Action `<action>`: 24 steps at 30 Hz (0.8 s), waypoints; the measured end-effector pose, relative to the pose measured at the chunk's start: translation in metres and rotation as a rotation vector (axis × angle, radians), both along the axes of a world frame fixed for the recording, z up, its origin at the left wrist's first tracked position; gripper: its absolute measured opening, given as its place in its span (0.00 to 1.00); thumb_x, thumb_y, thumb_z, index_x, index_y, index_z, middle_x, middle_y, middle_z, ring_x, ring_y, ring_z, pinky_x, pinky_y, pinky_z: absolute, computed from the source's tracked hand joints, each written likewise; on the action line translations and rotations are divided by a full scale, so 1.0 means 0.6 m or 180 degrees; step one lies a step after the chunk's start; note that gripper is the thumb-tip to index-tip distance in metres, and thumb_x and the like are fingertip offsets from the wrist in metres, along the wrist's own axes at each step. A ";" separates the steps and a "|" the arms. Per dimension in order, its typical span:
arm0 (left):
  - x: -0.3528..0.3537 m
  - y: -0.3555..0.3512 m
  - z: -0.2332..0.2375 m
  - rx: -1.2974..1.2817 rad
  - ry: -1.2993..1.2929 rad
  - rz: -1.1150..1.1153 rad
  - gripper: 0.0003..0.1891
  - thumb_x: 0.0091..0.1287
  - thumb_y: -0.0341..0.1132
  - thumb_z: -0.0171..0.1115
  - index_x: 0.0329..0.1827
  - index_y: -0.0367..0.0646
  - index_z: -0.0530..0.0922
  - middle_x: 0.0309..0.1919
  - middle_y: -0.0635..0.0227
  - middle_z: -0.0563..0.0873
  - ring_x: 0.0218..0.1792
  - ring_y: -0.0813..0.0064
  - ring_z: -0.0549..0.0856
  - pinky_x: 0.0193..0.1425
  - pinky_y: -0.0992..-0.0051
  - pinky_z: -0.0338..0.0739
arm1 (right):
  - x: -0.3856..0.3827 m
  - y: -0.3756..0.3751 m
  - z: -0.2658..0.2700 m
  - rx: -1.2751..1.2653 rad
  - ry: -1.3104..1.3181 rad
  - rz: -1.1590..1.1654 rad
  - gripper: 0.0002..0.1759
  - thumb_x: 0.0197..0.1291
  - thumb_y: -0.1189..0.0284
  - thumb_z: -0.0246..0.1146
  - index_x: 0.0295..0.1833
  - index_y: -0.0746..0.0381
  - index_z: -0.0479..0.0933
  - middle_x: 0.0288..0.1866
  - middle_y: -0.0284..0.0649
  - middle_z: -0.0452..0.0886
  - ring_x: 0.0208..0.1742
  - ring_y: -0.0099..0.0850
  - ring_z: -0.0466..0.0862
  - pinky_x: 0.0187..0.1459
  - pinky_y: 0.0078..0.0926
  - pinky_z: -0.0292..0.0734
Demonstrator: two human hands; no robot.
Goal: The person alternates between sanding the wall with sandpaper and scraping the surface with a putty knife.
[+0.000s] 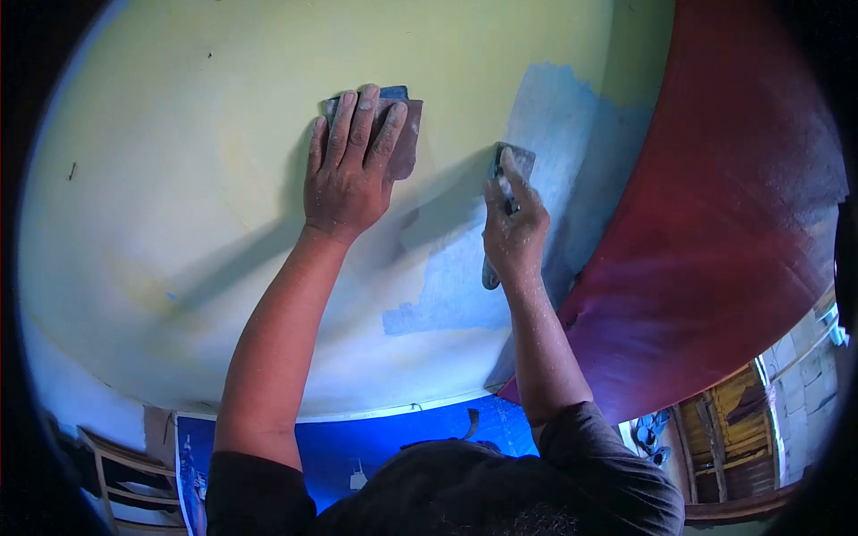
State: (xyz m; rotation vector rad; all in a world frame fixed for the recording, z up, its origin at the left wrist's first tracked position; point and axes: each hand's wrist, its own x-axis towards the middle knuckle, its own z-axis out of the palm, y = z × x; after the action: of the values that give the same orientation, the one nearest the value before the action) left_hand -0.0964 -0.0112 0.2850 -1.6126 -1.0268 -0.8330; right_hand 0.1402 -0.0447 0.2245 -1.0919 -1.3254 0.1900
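Observation:
My left hand (351, 170) presses a brown sheet of sandpaper (407, 143) against the pale yellow wall (214, 107). Its fingers lie over the sheet, and a dark edge shows above it; the thumb is hidden. To the right, my right hand (518, 223) grips a putty knife (523, 157). The knife's dark blade is up by the wall, and the handle's end sticks out below the palm. Whitish dust or paste marks the right fingers. Around the knife, the wall has a pale bluish-white patch (554, 116) with ragged edges.
A dark red curtain or sheet (715, 196) bulges along the right side. Below the wall is a blue printed sheet (340, 447). A wooden rack (134, 464) stands at lower left. At lower right are wooden boards (728, 429) and a block wall (804, 375).

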 end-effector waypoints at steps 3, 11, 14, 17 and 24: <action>0.000 0.001 0.001 -0.0021 -0.0014 -0.0048 0.36 0.77 0.39 0.62 0.90 0.65 0.71 0.91 0.66 0.67 0.90 0.57 0.65 0.91 0.46 0.57 | 0.000 0.003 0.001 0.0098 -0.0073 -0.0082 0.27 0.79 0.71 0.70 0.81 0.56 0.81 0.46 0.58 0.88 0.45 0.45 0.89 0.53 0.43 0.85; 0.000 0.003 -0.002 -0.0027 -0.0034 -0.0212 0.35 0.78 0.34 0.58 0.90 0.62 0.71 0.91 0.62 0.66 0.90 0.53 0.65 0.90 0.42 0.57 | 0.004 0.021 0.013 0.0413 0.0010 -0.0054 0.28 0.78 0.71 0.70 0.81 0.57 0.81 0.45 0.58 0.88 0.44 0.45 0.89 0.53 0.42 0.85; 0.001 0.005 0.001 -0.0003 -0.0037 -0.0227 0.35 0.78 0.34 0.58 0.90 0.62 0.71 0.92 0.62 0.66 0.91 0.53 0.65 0.90 0.42 0.57 | 0.006 0.005 0.010 0.0234 -0.0140 -0.0091 0.28 0.78 0.71 0.70 0.81 0.56 0.81 0.47 0.59 0.88 0.45 0.45 0.90 0.54 0.42 0.85; 0.000 0.001 0.003 -0.0038 -0.0055 -0.0240 0.36 0.77 0.35 0.59 0.90 0.63 0.70 0.92 0.63 0.66 0.91 0.54 0.64 0.90 0.42 0.57 | 0.002 0.007 -0.014 0.0365 -0.0224 -0.0118 0.28 0.79 0.71 0.70 0.81 0.57 0.80 0.47 0.58 0.88 0.44 0.44 0.90 0.53 0.41 0.85; 0.001 0.000 0.002 0.0028 -0.0002 -0.0026 0.35 0.77 0.39 0.62 0.89 0.65 0.71 0.91 0.66 0.67 0.90 0.57 0.65 0.90 0.46 0.58 | 0.013 0.027 0.031 0.0544 -0.0075 -0.0093 0.27 0.79 0.71 0.69 0.81 0.58 0.80 0.44 0.58 0.89 0.42 0.43 0.88 0.52 0.41 0.84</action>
State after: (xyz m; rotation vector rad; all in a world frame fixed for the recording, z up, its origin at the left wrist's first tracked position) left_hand -0.0956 -0.0112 0.2861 -1.6102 -1.0164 -0.8423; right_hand 0.1477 -0.0287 0.2434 -0.9708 -1.3205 0.0412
